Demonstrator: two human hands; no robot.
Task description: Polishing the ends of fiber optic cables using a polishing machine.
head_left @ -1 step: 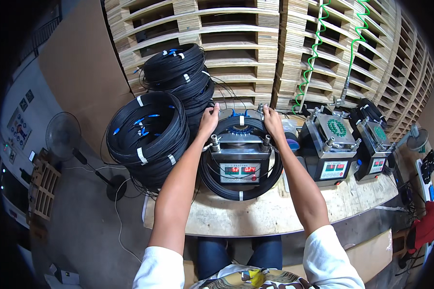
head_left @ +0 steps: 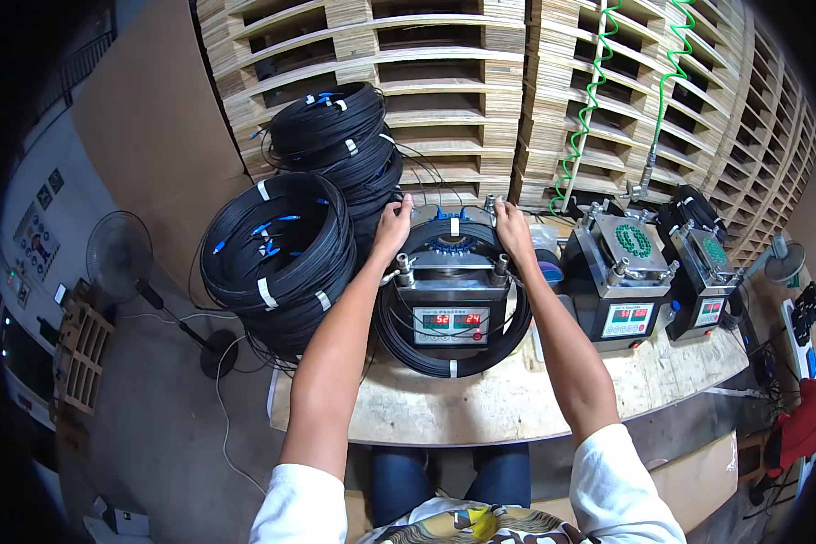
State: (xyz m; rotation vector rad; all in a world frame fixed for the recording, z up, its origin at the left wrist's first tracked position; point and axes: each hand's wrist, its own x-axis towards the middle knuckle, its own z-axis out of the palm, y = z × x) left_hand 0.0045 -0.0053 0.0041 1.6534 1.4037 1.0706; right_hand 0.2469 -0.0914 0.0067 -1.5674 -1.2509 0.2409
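My left hand [head_left: 393, 228] is curled at the far left corner of a polishing machine [head_left: 451, 295] with a lit red display. My right hand [head_left: 515, 231] curls at the far right corner, beside a metal corner post [head_left: 490, 203]. What the fingers of either hand grip is hidden. A coil of black cable [head_left: 453, 366] with white ties hangs round the machine's front, its upper part passing over the top between my hands. Blue connectors [head_left: 451, 214] stand at the machine's far side. Metal posts [head_left: 405, 265] rise at its near corners.
On the left stand tall stacks of black cable coils [head_left: 276, 249] with blue ends. Two similar machines [head_left: 627, 272] with green-dotted tops sit on the right of the wooden table [head_left: 408, 412]. Stacked pallets [head_left: 426, 100] rise behind; a fan [head_left: 121, 254] stands at left. Green air hoses [head_left: 597, 86] hang down.
The lit digits on the machine's display differ slightly. My hands and the cable coil stay in place.
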